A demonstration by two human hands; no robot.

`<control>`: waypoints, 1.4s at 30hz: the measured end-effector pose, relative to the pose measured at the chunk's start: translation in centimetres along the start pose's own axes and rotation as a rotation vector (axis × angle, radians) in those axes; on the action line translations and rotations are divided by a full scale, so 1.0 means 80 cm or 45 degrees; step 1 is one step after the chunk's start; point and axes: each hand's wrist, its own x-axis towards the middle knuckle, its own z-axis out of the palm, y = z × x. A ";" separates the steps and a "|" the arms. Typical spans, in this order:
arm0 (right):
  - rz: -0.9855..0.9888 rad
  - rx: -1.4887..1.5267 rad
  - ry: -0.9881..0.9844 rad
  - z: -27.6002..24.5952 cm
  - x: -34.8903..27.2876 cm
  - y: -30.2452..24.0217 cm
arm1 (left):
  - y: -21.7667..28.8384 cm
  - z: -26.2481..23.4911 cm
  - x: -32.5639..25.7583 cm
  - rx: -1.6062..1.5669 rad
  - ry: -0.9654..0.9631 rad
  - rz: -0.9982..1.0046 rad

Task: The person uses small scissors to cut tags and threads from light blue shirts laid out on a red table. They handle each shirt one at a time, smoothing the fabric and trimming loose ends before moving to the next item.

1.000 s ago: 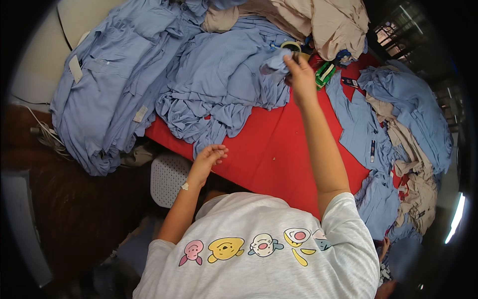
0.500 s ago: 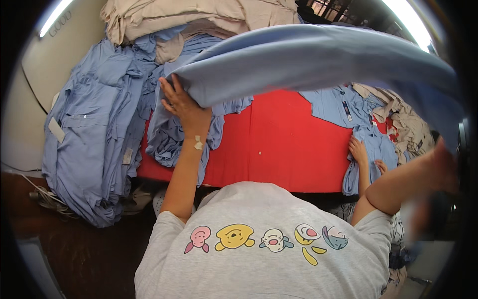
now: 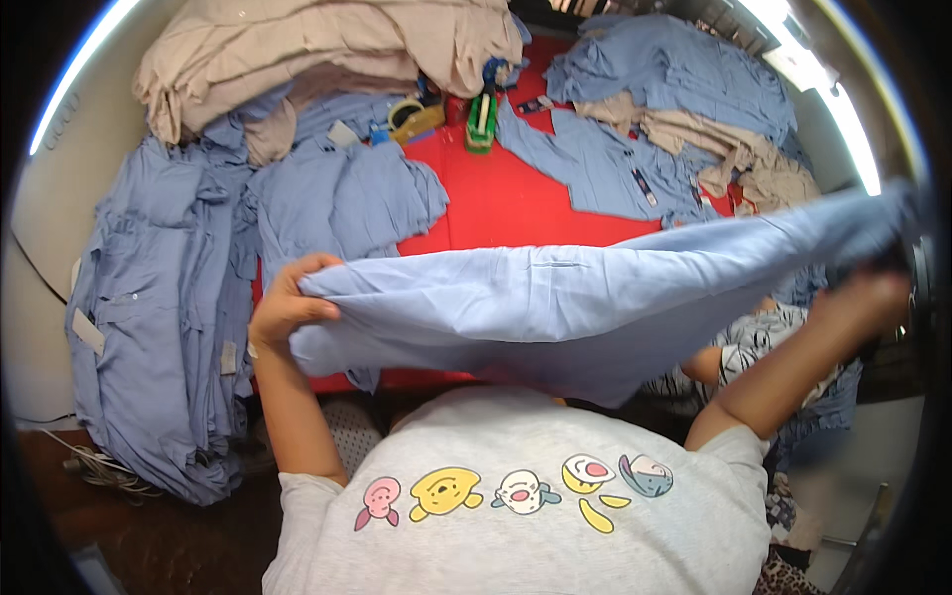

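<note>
A light blue garment [image 3: 535,293] is stretched across in front of my chest, over the near edge of the red table [image 3: 486,198]. My left hand [image 3: 296,305] grips its left end, thumb and fingers closed on the cloth. At the far right my right hand [image 3: 873,288] is blurred and dark, raised at the garment's other end, which runs up to it. A short slit or seam shows near the middle of the cloth, and its lower part hangs in shadow.
Blue garments [image 3: 159,297] hang over the left edge, with more blue clothing [image 3: 347,198] beside them. Beige cloth [image 3: 327,50] is heaped behind. A tape roll [image 3: 415,121] and a green object [image 3: 481,124] lie at the back. Another person's patterned clothing [image 3: 764,332] shows at the right.
The garment has dropped from a high arch over the table to a lower, flatter span nearer me. My left hand has moved nearer and closed on the cloth. The view has shifted.
</note>
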 end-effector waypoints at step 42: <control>-0.001 -0.212 -0.820 -0.131 -0.110 -0.069 | 0.145 0.440 0.090 0.224 -0.269 0.357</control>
